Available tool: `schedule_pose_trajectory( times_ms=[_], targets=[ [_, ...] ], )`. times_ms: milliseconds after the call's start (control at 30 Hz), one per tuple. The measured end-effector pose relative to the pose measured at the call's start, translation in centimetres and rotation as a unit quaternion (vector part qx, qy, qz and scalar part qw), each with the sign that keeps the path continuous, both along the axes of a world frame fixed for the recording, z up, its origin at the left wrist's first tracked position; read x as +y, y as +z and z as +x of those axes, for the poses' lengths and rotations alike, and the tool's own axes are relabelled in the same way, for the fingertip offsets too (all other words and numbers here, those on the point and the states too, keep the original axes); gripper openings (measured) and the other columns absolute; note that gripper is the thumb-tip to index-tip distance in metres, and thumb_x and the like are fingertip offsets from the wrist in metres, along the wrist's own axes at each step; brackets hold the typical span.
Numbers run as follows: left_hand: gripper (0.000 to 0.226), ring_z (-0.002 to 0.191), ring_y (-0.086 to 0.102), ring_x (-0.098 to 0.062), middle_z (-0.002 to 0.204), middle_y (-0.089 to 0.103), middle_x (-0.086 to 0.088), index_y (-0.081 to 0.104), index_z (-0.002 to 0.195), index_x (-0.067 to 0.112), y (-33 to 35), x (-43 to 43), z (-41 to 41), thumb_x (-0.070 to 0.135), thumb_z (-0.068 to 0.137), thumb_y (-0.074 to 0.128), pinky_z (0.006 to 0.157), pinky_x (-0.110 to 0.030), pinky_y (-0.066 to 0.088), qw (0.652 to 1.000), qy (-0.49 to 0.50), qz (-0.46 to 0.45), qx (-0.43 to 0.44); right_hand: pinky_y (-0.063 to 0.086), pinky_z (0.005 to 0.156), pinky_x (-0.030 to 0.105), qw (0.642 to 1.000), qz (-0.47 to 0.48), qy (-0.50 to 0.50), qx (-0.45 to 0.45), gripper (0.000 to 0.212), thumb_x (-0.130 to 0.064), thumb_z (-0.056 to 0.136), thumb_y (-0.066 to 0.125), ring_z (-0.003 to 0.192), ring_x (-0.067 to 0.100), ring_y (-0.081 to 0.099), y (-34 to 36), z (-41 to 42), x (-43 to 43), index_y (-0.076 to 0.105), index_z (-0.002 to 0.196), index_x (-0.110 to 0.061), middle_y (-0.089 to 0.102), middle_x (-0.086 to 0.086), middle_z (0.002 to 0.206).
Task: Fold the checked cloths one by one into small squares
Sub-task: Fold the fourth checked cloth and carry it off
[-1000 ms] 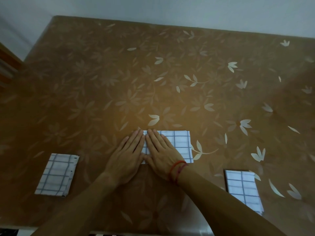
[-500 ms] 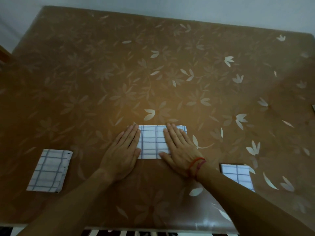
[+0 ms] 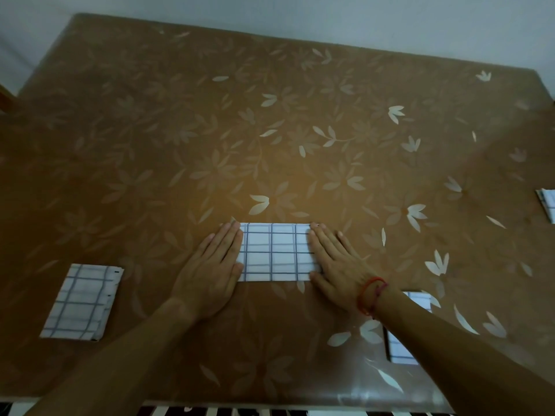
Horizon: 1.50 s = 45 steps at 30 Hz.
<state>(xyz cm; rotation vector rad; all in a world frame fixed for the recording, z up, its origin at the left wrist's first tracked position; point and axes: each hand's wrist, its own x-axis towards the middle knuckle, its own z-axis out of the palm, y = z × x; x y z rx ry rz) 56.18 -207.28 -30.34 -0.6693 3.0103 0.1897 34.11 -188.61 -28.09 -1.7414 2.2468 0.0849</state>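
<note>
Far left: folded cloth (image 3: 81, 301) lies flat on table (image 3: 270, 130), well apart from action. Left hand (image 3: 210, 271) flat, fingers straight and together, pressing left end of centre cloth (image 3: 274, 252). Centre cloth: folded strip at table's near middle, wider than tall, not square yet. Right hand (image 3: 336, 265) flat too, pressing right end. Looks like smoothing step. Next probably one end over other: needs edge pinch, corners matched. Right: another cloth (image 3: 402, 349) partly under forearm; one more cloth (image 3: 548, 207) at far edge.
</note>
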Motion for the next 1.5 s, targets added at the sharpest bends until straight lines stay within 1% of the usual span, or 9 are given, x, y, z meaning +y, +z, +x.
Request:
schedule_pose_trajectory(
  times_ms=[200,367,533,733,967,1100,1233,1333,1500],
  targets=[
    [0.060,0.147,0.009,-0.019,0.159,0.015,-0.011,0.021,0.150,0.005,0.2,0.0,-0.1,0.038,0.100,0.012,0.117,-0.038,0.015,1.000,0.001,0.005,-0.002,0.008,0.119,0.046,0.999,-0.027,-0.028,-0.011,0.086,-0.043,0.080,0.048,0.144,0.024,0.022,1.1,0.2,-1.0,0.016,0.151,-0.008,0.025,0.008,0.155],
    [0.061,0.147,0.011,-0.020,0.159,0.015,-0.011,0.021,0.150,0.006,0.6,0.1,-0.2,0.038,0.100,0.011,0.116,-0.038,0.015,1.000,0.004,0.013,-0.007,0.025,0.112,0.041,0.998,-0.039,-0.053,-0.010,0.089,-0.048,0.070,0.056,0.128,0.022,0.034,2.4,-0.1,-3.5,0.022,0.148,-0.021,0.037,0.000,0.140],
    [0.060,0.147,0.011,-0.020,0.159,0.014,-0.011,0.020,0.150,0.007,1.0,0.1,-0.3,0.039,0.100,0.016,0.117,-0.038,0.014,1.000,0.005,0.015,-0.019,0.032,0.101,0.038,0.997,0.027,-0.076,0.012,0.081,-0.052,0.062,0.064,0.115,0.021,0.039,3.0,-0.7,-5.6,0.037,0.134,-0.028,0.044,-0.003,0.127],
    [0.060,0.146,0.013,-0.019,0.157,0.019,-0.010,0.024,0.149,0.007,1.6,0.1,-0.6,0.038,0.098,0.023,0.117,-0.036,0.016,0.999,0.010,0.018,-0.028,0.032,0.103,0.040,0.987,0.100,-0.123,-0.034,0.076,-0.048,0.056,0.074,0.118,0.021,0.043,3.9,-0.9,-7.6,0.047,0.124,-0.030,0.052,-0.005,0.125],
    [0.067,0.146,-0.001,-0.014,0.159,0.007,-0.006,0.017,0.151,0.008,2.1,0.1,-0.8,0.043,0.094,0.017,0.117,-0.033,0.005,0.998,0.011,0.064,0.005,0.038,0.096,0.035,0.985,0.084,-0.131,-0.080,0.062,-0.046,0.069,0.074,0.116,0.025,0.050,5.3,-0.8,-7.7,0.053,0.126,-0.034,0.059,0.000,0.123],
    [0.074,0.146,-0.007,-0.012,0.160,0.003,-0.004,0.013,0.151,0.010,2.2,0.0,-0.9,0.048,0.088,0.012,0.117,-0.030,-0.002,0.996,0.021,0.081,0.003,0.046,0.087,0.026,0.946,0.057,-0.243,-0.205,0.039,-0.035,0.090,0.056,0.108,0.022,0.059,5.0,-0.8,-8.1,0.057,0.128,-0.028,0.063,0.002,0.122],
    [0.070,0.146,-0.007,-0.009,0.160,0.005,0.000,0.015,0.152,0.011,2.7,0.1,-1.3,0.045,0.090,0.011,0.117,-0.026,-0.005,0.989,0.052,0.132,0.031,0.042,0.076,0.023,0.931,0.025,-0.287,-0.222,0.029,-0.029,0.091,0.055,0.100,0.020,0.061,5.0,-0.8,-7.9,0.067,0.116,-0.023,0.068,0.001,0.110],
    [0.059,0.146,0.004,-0.009,0.158,0.019,-0.002,0.024,0.150,0.009,3.1,0.4,-1.5,0.031,0.095,0.018,0.120,-0.032,0.006,0.978,0.078,0.172,0.083,0.038,0.059,0.016,0.911,-0.023,-0.333,-0.242,0.017,-0.028,0.088,0.061,0.080,0.015,0.061,4.6,-0.9,-6.8,0.071,0.099,-0.021,0.065,-0.009,0.079],
    [0.053,0.144,0.020,-0.013,0.152,0.034,-0.005,0.041,0.143,0.009,3.2,2.3,-1.5,0.030,0.095,0.036,0.118,-0.033,0.017,0.974,0.059,0.169,0.141,0.053,0.055,0.017,0.781,-0.080,-0.492,-0.377,0.008,-0.018,0.083,0.068,0.052,0.001,0.060,2.8,-0.2,-4.3,0.067,0.075,-0.018,0.069,0.001,0.071]
  ],
)
